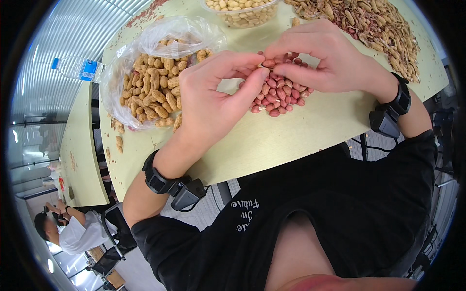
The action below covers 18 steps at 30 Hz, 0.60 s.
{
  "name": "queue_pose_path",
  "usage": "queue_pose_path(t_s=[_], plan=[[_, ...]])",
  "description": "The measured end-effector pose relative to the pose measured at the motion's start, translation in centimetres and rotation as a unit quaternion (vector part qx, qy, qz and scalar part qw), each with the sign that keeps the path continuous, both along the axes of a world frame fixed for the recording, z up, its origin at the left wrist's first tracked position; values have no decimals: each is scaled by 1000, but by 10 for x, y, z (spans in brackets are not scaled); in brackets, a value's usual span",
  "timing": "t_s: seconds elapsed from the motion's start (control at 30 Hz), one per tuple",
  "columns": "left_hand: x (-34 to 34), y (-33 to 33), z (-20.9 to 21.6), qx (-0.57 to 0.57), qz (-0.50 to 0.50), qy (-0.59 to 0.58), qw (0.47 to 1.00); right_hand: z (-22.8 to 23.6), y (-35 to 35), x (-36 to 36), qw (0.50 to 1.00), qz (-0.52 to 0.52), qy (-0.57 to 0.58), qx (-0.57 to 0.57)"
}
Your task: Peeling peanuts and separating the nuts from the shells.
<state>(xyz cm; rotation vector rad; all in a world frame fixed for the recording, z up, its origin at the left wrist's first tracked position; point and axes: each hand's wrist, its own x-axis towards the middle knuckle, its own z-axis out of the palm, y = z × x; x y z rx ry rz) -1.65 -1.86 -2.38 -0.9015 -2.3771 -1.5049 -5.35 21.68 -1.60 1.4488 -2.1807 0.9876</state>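
Just above a heap of red-skinned peanut kernels, both my hands meet fingertip to fingertip. A single reddish peanut kernel shows between them. My left hand is closed in a pinch of thumb and forefinger at its left side. From the right, my right hand pinches at the same kernel with thumb and forefinger. My fingers partly cover the kernel, so how far its skin is off I cannot tell. Beside my left hand lies a clear plastic bag full of unshelled peanuts.
A clear plastic tub of pale peeled kernels stands at the far edge. Broken peanut shells are heaped at the far right of the table. A water bottle lies at left. Another person sits farther off, lower left.
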Motion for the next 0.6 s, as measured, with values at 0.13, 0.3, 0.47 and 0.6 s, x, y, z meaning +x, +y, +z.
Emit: queue_pose_path(t_s=[0.13,0.3,0.47,0.6], plan=[[-5,2,-5,14,5,42,999,0,1,-1,999,3,-36,11],[-5,3,-4,17,-2,46,999,6,4,4,996,1,-86,20],[-2,2,-3,19,14,29,999,13,1,6,998,-30,-60,-23],[-1,0,-1,-12,6,-5,1000,12,3,2,997,-17,-72,-24]])
